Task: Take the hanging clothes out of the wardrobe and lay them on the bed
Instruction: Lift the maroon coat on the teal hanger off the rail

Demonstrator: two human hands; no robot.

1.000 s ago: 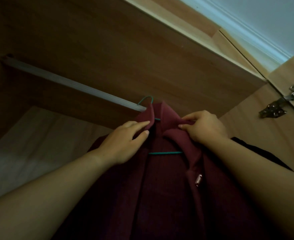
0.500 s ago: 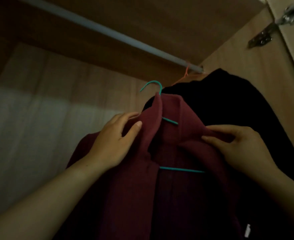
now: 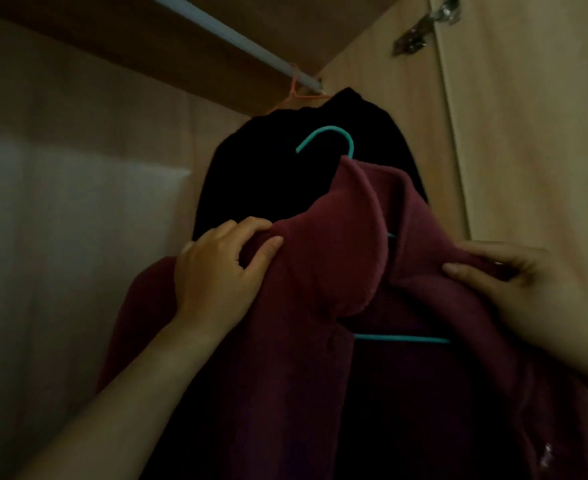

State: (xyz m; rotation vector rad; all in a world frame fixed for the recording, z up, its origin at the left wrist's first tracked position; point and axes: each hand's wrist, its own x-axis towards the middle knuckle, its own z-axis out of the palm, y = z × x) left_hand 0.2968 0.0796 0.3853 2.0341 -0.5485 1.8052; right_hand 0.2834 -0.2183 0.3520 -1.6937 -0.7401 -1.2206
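Fingers (image 3: pixel 251 226) of the left hand (image 3: pixel 216 271) curl over the left shoulder of the maroon coat (image 3: pixel 285 375), thumb pressed against the front of the cloth so that a fold is pinched between them. On the other side the right hand (image 3: pixel 535 292) pinches the coat's right shoulder in the same manner, its thumb lying across the front and its other fingers (image 3: pixel 507 252) bent over the top edge. In the dim light I cannot tell whether either hand also grips the wire beneath the cloth. The coat sits on a teal hanger (image 3: pixel 403 338), its collar standing up. The hanger's hook rises above the collar, well below the rail (image 3: pixel 223 29) and hooked on nothing, so the coat is held up in the air inside the open wardrobe (image 3: pixel 77 116) by the two hands alone. Just behind it a black garment (image 3: pixel 268 168) hangs from an orange hanger (image 3: pixel 294 91), which is hooked over the rail near its right end, close to the wardrobe's side panel. Further right, a metal hinge (image 3: pixel 420 29) joins that panel to the open door (image 3: pixel 528 133).
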